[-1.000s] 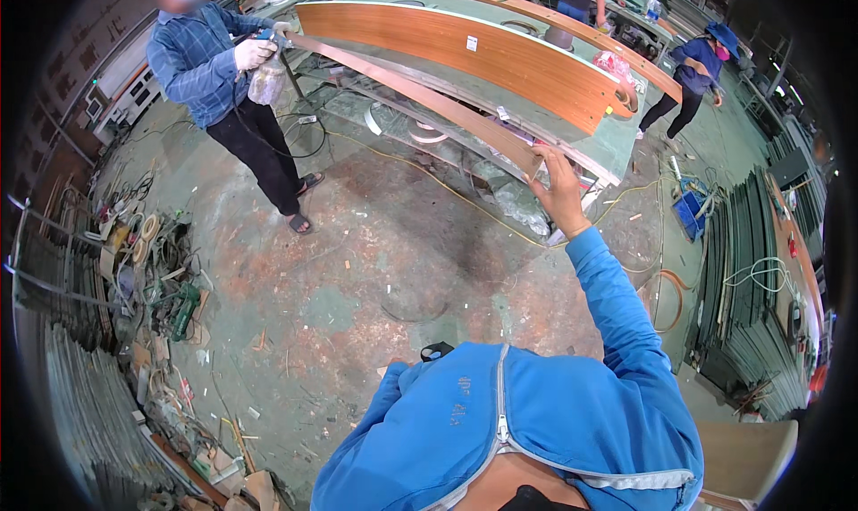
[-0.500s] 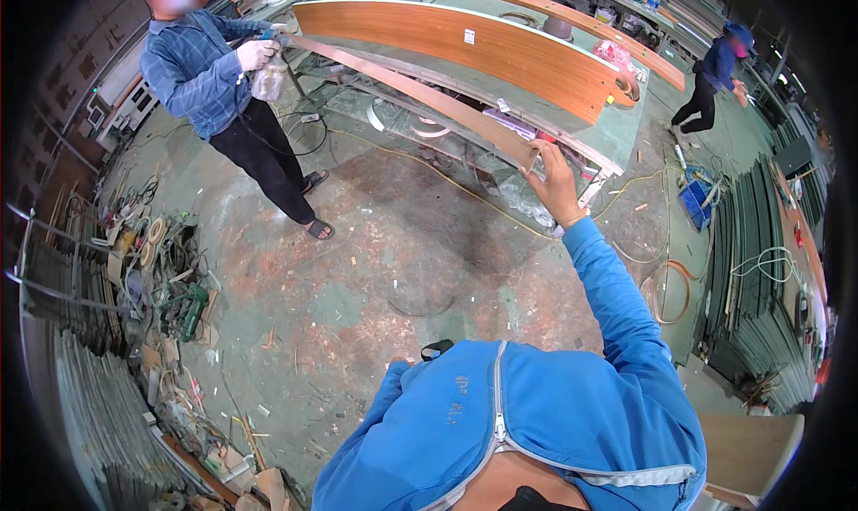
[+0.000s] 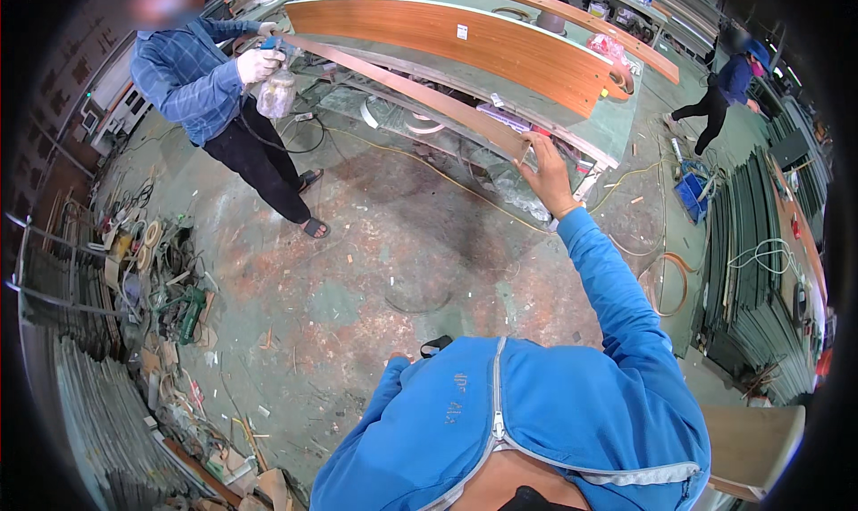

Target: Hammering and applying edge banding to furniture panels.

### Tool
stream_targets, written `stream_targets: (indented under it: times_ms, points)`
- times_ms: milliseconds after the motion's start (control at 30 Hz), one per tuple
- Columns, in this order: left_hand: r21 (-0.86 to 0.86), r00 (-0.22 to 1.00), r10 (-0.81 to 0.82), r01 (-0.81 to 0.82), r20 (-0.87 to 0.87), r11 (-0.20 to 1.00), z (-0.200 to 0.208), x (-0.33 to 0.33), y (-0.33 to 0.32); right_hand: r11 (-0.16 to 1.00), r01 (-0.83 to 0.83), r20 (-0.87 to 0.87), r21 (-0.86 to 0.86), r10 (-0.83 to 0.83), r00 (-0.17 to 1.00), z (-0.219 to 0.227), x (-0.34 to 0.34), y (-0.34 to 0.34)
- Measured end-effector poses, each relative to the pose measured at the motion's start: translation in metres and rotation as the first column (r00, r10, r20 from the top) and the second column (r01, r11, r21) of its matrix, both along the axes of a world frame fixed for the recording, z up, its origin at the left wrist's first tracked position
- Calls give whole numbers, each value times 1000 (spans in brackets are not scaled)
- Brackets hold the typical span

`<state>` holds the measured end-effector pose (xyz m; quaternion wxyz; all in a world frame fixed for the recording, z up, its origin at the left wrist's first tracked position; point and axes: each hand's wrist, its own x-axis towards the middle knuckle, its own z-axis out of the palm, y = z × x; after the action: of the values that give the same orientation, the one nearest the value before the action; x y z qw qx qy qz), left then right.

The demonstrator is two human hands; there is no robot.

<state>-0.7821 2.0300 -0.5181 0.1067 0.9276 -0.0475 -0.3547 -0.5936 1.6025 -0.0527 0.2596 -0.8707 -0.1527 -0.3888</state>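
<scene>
My right hand (image 3: 547,179) reaches forward, thumb and fingers pinched on the near end of a long, thin wooden board (image 3: 431,98). That board runs away to the far left, along the front of a workbench. At its far end a co-worker's gloved hand (image 3: 261,66) holds a spray gun (image 3: 277,93) with a clear, clouded cup, and the other hand is by the board's end. Only a sliver of my left hand (image 3: 399,357) shows beside my jacket, next to a black strap; its fingers are hidden.
The green-topped workbench (image 3: 617,134) carries a wide wooden panel (image 3: 447,51) and a plastic bag (image 3: 608,48). A yellow cord (image 3: 429,167) crosses the floor. Scraps and a green tool (image 3: 192,314) lie left; stacked sheets (image 3: 751,270) and a blue basket (image 3: 693,196) stand right.
The co-worker's spray gun has shifted slightly nearer, and their head has turned. Another person at the far right has stepped further right. My right hand keeps its hold on the board.
</scene>
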Motion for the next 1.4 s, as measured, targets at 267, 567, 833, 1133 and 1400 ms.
stream_targets:
  times_ms: [267,567,833,1133,1400]
  points:
    - [10,998,-32,32,49,999,-1,3,-6,999,40,3,-36,-40,999,-2,9,3]
    - [19,987,-148,147,58,989,-7,-22,20,998,30,-42,50,-28,999,-14,29,7]
    - [34,980,-185,183,78,983,-48,4,20,1000,14,-9,20,-14,1000,-11,48,34]
    - [45,939,-334,332,84,942,-28,5,26,999,26,15,33,-27,1000,-14,44,16]
    - [62,902,-418,414,108,908,12,18,11,999,36,8,24,-36,999,-12,42,16]
